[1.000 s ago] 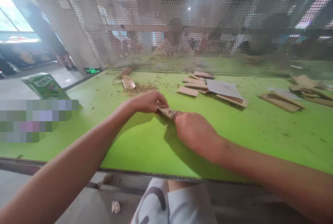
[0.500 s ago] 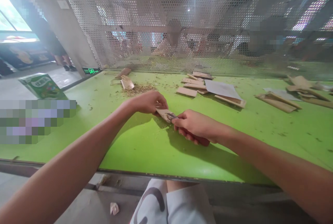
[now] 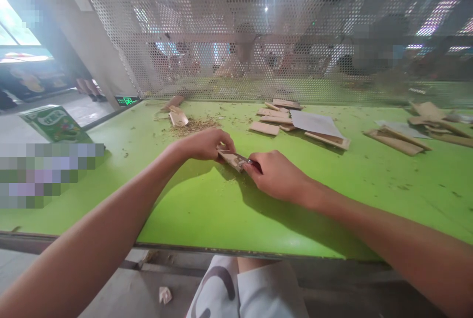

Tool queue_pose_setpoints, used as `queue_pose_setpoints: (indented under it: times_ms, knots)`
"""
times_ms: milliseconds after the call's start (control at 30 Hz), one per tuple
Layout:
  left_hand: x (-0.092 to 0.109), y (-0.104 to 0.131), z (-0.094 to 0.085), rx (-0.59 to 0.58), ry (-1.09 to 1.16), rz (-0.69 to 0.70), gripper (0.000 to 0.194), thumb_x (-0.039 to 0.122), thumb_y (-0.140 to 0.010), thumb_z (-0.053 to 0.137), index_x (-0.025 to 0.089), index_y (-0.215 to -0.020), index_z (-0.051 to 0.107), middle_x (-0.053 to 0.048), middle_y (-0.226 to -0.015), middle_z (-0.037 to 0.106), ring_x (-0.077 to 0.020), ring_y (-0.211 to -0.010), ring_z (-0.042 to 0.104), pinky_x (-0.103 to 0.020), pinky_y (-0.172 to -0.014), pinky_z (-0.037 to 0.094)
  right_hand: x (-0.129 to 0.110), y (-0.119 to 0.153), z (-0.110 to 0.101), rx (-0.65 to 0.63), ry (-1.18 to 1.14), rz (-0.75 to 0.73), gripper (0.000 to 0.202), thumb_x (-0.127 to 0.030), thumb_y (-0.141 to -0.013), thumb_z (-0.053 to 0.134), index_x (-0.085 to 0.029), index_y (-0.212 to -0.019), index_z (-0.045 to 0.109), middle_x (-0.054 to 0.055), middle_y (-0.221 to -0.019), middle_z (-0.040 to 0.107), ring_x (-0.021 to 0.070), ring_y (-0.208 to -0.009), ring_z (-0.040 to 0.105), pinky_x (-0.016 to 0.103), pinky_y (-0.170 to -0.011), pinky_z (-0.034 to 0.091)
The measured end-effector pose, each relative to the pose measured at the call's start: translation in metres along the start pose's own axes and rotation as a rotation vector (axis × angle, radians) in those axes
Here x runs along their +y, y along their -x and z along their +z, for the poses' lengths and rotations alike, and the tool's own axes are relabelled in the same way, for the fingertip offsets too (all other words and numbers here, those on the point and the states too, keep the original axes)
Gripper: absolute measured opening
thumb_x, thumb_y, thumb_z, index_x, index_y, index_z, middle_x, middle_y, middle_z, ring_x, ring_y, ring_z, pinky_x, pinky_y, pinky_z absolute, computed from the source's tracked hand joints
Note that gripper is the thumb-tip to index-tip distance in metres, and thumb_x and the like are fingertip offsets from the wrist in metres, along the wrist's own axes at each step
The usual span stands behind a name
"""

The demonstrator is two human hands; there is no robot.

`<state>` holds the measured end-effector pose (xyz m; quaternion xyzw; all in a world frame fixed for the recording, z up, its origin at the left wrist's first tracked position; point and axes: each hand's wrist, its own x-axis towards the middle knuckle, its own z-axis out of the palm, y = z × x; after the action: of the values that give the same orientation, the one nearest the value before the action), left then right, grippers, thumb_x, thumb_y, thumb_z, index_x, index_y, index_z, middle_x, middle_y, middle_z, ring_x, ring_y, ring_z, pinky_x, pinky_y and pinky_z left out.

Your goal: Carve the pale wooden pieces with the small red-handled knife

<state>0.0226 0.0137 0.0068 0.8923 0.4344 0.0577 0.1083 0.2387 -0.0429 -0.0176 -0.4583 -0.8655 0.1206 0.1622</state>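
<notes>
Left hand (image 3: 209, 144) grips one end of a wood piece (image 3: 231, 159) above the green counter (image 3: 177, 214) — right hand (image 3: 279, 175) grips a blade (image 3: 244, 159) against its other end

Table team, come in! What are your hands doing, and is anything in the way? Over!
Left hand gripping wood piece. Right hand holding metal tool at its near end. Brown crumbs beyond left hand; nothing seen blocking. Over.

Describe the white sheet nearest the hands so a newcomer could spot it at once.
On the green table, beyond the right hand, sits a cluster of tan pieces. The white sheet lies over the cluster's right side, the only white thing among them.
</notes>
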Motion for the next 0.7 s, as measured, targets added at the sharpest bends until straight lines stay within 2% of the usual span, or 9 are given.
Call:
queue_pose_setpoints:
  times_ms: [267, 400, 533, 700]
  knots:
    - [0.004, 0.0, 0.0, 0.007, -0.007, -0.017, 0.028, 0.015, -0.066, 0.072, 0.023, -0.093, 0.074, 0.0, -0.094, 0.073, -0.0152, -0.085, 0.064, -0.027, -0.078, 0.044, -0.014, 0.008, 0.008, 0.008, 0.389, -0.011, 0.031, -0.029, -0.095, 0.034, -0.016, -0.088, 0.062, 0.01, -0.072, 0.066, 0.0172, -0.052, 0.057, 0.028, -0.049, 0.031]
    - [0.006, 0.0, -0.001, 0.015, -0.005, -0.026, 0.028, 0.015, -0.066, 0.07, 0.022, -0.094, 0.074, 0.0, -0.095, 0.073, -0.0153, -0.085, 0.064, -0.027, -0.079, 0.045, -0.019, 0.011, 0.01, -0.004, 0.45, -0.016, 0.024, -0.018, -0.091, 0.037, -0.016, -0.093, 0.061, 0.011, -0.074, 0.067, 0.0186, -0.053, 0.059, 0.028, -0.049, 0.033]
    - [0.005, 0.0, 0.0, 0.011, 0.002, -0.015, 0.033, 0.013, -0.065, 0.067, 0.022, -0.095, 0.075, -0.001, -0.096, 0.073, -0.0168, -0.087, 0.064, -0.027, -0.078, 0.045, -0.018, 0.008, 0.004, -0.081, 0.342, -0.003, 0.02, -0.02, -0.088, 0.043, -0.016, -0.085, 0.062, 0.011, -0.067, 0.065, 0.0185, -0.051, 0.057, 0.028, -0.048, 0.032]
    - [0.003, -0.003, 0.003, 0.016, 0.03, 0.031, 0.024, 0.02, -0.068, 0.066, 0.022, -0.089, 0.076, -0.002, -0.091, 0.073, -0.0165, -0.083, 0.064, -0.028, -0.078, 0.045, -0.01, 0.004, -0.006, -0.228, -0.074, 0.134, 0.031, -0.038, -0.092, 0.044, -0.018, -0.072, 0.057, 0.005, -0.058, 0.06, 0.0129, -0.043, 0.051, 0.025, -0.041, 0.031]
